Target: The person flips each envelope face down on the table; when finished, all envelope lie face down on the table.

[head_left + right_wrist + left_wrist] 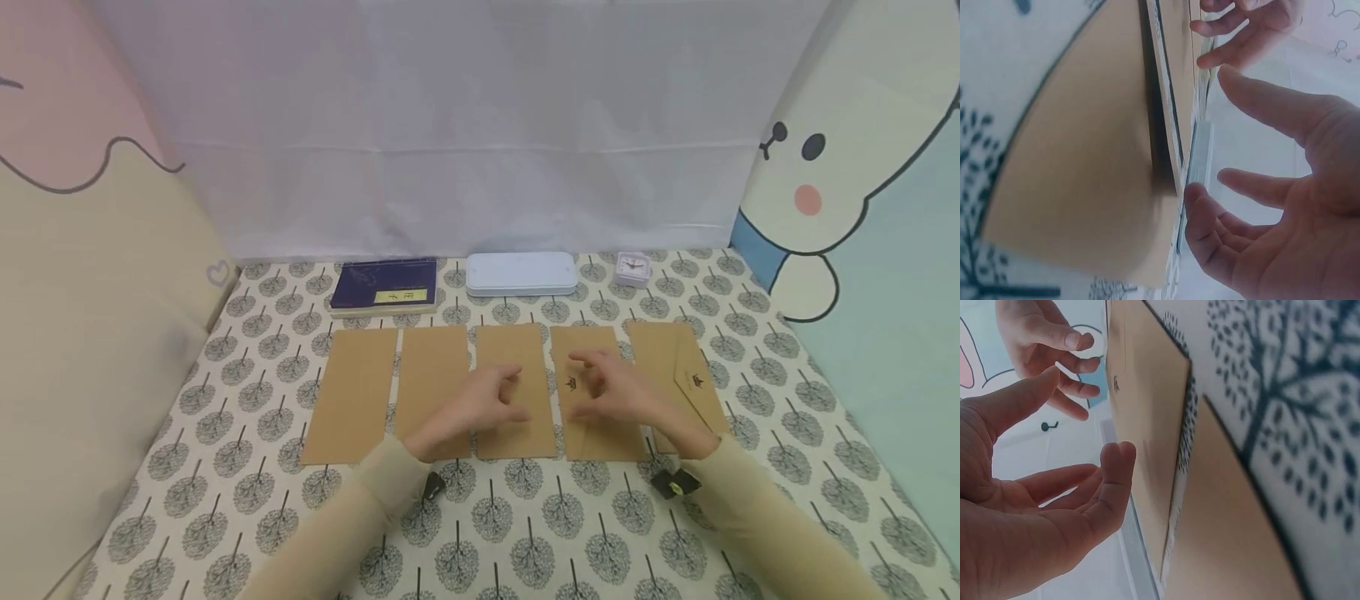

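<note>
A row of several brown paper envelopes lies across the tree-print cloth. My left hand hovers over the middle envelope with bent, parted fingers and nothing between them. Over the envelope to its right, which bears a small dark crown mark, is my right hand; its thumb and fingers are apart and hold nothing. The rightmost envelope shows its pointed flap and overlaps my right wrist's area in the head view. In the left wrist view, the fingers curve loosely beside an envelope.
Behind the row lie a dark blue book with a yellow label, a long white case and a small pale lilac clock. A white curtain hangs at the back, and printed cartoon panels stand at both sides.
</note>
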Motion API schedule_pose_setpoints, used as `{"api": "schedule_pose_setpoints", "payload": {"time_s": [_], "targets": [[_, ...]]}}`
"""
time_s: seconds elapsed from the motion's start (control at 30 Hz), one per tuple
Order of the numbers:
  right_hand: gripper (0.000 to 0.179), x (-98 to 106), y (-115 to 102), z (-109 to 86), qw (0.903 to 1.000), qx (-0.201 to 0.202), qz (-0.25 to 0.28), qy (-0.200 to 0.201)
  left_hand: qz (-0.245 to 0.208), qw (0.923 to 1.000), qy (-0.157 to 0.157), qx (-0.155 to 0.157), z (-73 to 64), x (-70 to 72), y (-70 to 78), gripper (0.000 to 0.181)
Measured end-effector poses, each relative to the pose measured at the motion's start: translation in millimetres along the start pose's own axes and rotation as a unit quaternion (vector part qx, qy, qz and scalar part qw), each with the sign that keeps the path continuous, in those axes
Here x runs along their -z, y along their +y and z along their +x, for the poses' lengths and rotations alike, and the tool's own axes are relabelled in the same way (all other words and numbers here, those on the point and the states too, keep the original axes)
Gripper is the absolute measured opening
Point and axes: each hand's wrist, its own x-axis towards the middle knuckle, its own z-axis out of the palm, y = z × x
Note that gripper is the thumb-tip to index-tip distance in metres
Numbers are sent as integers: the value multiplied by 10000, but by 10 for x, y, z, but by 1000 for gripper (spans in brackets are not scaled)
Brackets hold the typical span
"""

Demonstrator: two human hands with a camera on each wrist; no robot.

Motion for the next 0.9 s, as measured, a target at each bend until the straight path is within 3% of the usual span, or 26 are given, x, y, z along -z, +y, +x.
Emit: {"api": "schedule_pose_setpoints", "payload": {"time_s": [0.33, 0.67, 0.9], "targets": [[95, 113, 176, -129, 9964, -742, -282, 305, 440, 9986, -163, -236, 115, -153, 166, 80], [98, 113, 239, -166, 9959, -746, -243, 454, 718, 9973, -74, -166, 226, -219, 289, 78], [99, 99, 259, -182, 9959, -854, 89, 287, 452, 9984, -308, -119, 274, -246, 325, 78]]}}
